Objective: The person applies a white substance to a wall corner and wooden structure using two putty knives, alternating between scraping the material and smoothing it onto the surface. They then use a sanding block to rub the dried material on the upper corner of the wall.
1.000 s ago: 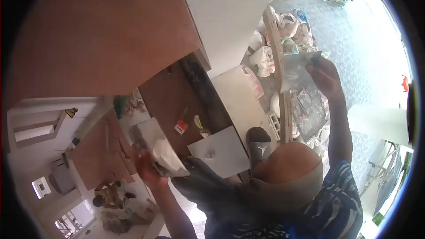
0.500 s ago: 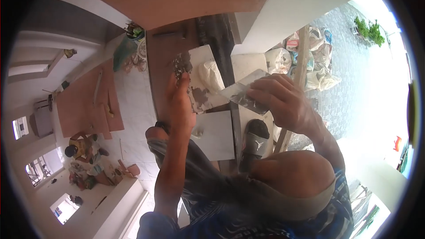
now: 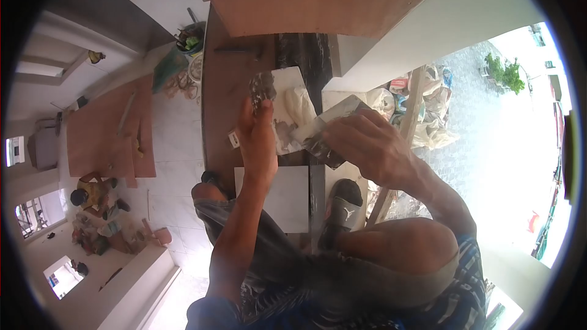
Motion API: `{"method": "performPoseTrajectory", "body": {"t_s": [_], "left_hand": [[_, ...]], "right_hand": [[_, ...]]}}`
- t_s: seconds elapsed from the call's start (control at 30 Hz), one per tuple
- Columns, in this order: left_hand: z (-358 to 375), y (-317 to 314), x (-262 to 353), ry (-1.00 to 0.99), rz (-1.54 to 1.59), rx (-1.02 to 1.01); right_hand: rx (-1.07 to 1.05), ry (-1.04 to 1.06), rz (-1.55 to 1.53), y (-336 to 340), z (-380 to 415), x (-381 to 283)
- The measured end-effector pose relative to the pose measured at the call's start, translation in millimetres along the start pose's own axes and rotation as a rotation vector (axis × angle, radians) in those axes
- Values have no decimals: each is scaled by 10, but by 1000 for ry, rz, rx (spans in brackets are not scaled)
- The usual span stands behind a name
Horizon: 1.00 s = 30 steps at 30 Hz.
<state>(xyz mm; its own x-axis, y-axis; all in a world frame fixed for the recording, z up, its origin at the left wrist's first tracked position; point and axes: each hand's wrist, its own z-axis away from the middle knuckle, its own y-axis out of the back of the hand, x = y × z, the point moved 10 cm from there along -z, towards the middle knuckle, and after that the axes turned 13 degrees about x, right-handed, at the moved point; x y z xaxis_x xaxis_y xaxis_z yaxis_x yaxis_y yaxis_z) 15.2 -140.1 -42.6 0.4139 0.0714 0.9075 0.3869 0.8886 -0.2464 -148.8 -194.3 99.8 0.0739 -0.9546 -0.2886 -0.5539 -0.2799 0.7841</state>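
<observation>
My left hand (image 3: pixel 257 140) is closed on the left edge of a pale putty board (image 3: pixel 287 78), its thumb by a dark, crusted patch. A white mound of putty (image 3: pixel 299 107) sits on the board, with grey smears beside it. My right hand (image 3: pixel 367 146) grips a flat, wide putty blade (image 3: pixel 338 116), dull grey and smeared with putty. Its left corner overlaps the board's lower right edge in this view. The right fingers lie bent over the blade's face.
A white square panel (image 3: pixel 272 198) lies below the board, left of my sandalled foot (image 3: pixel 346 208). A wooden post (image 3: pixel 413 104) and filled sacks (image 3: pixel 435 104) stand at right. A brown panel (image 3: pixel 330 0) hangs overhead. Another person (image 3: pixel 95 195) sits at far left.
The blade in my right hand has shifted left and now overlaps the board's lower edge. The whole view has tilted, and the floor and foot sit lower in it.
</observation>
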Motion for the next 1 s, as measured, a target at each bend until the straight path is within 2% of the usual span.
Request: {"method": "performPoseTrajectory", "body": {"t_s": [0.13, 0.2, 0.3, 0.37, 0.4, 0.5, 0.57, 0.63, 0.7, 0.77, 0.87, 0.97, 1.0], "left_hand": [[-26, -68, 87, -19, 4, -49], [-15, -66, 44, 44, 27, -75], [5, -175, -82, 71, 121, -116], [-24, -90, -81, 127, 191, -129], [-18, -32, -99, 116, 190, -150], [-170, 118, -265, 116, 151, -177], [-277, 261, -446, 81, 138, -131], [-475, 298, -503, 52, 94, -141], [-675, 461, -793, 49, 14, -186], [-1121, 826, -1773, 382, 60, -76], [-1236, 881, -2676, 442, -63, -348], [-842, 809, -2603, 74, -101, -434], [-760, 810, -2538, 63, -121, -431]], "right_hand": [[-110, -1, -44, -110, -70, 7], [-212, -40, -60, -81, -104, 49], [-473, -190, -133, 113, -134, 178], [-421, -240, -264, 292, -139, 139], [-442, -345, -249, 405, -101, 120], [-311, -540, -224, 1031, -185, 23], [-159, -458, -183, 1363, -338, -30], [51, -430, -119, 2015, -654, -215], [184, -434, 344, 2582, -969, -371], [453, -661, 541, 3112, -1162, -451], [599, -421, 985, 3465, -1530, -856], [713, -255, 1243, 3549, -1752, -1133], [766, -202, 1297, 3592, -1797, -1210]]}}
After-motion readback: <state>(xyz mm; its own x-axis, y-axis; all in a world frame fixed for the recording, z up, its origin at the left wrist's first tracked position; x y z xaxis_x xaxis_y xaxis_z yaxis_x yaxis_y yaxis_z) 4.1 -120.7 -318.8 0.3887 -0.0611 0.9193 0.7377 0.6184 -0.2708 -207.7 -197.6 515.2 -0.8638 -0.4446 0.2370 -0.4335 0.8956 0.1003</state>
